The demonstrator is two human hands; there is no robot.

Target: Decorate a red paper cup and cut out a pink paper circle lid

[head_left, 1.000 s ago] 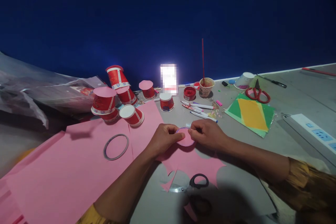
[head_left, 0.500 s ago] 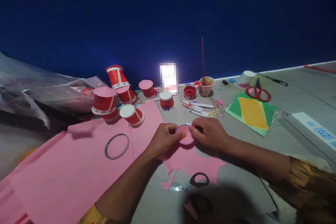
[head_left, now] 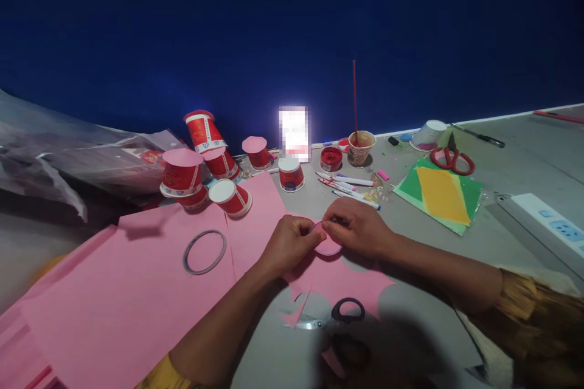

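Observation:
A round piece of pink paper (head_left: 329,246) with a purple edge is pinched between both hands. My left hand (head_left: 288,242) grips its left side with the thumb on top. My right hand (head_left: 358,223) is closed on its upper right rim. Below the hands lies a pink paper offcut (head_left: 347,282) with curved cutouts along its sides. Black-handled scissors (head_left: 319,323) rest at the offcut's near edge, beside small pink scraps. A grey ring (head_left: 194,271) lies left of my left hand on large pink paper sheets (head_left: 114,292).
Red paper cups (head_left: 182,179), several topped with pink paper, stand at the back left. Markers (head_left: 349,180), a red paint jar (head_left: 331,159) and a cup with a stick (head_left: 362,152) sit behind. Right are red-handled scissors (head_left: 464,161), coloured paper (head_left: 442,194) and a power strip (head_left: 547,228).
My right hand's fingers have shifted left along the disc's top rim, and the paper disc has tilted slightly. The whole view has moved a little.

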